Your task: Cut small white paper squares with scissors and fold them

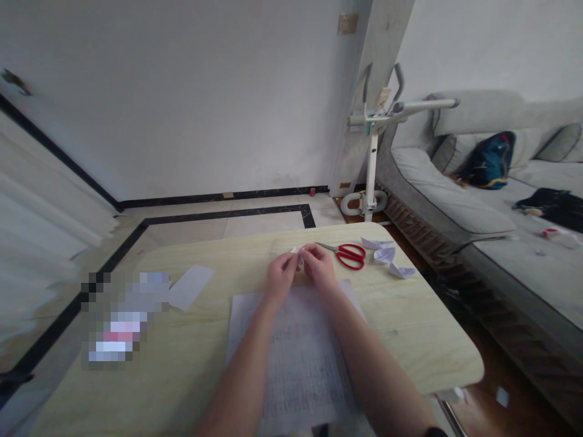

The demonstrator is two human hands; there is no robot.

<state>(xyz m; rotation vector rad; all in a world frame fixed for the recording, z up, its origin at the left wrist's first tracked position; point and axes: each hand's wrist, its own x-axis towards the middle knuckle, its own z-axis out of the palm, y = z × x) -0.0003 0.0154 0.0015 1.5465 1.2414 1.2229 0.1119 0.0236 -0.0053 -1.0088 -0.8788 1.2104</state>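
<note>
Both of my hands meet over the far middle of the table, pinching a small folded piece of white paper. My left hand is closed on its left side. From the right, my right hand grips it with thumb and fingers, which hide most of the paper. Under my forearms lies a large printed sheet. Red-handled scissors rest just right of my right hand, blades pointing left. Farther right sit several folded white paper pieces. A blank white paper rectangle lies to the left.
The pale wooden table has a rounded right corner. A blurred-out object is at its left side. Beyond the table stand a white exercise machine and a grey sofa holding a dark blue bag. A white curtain hangs at left.
</note>
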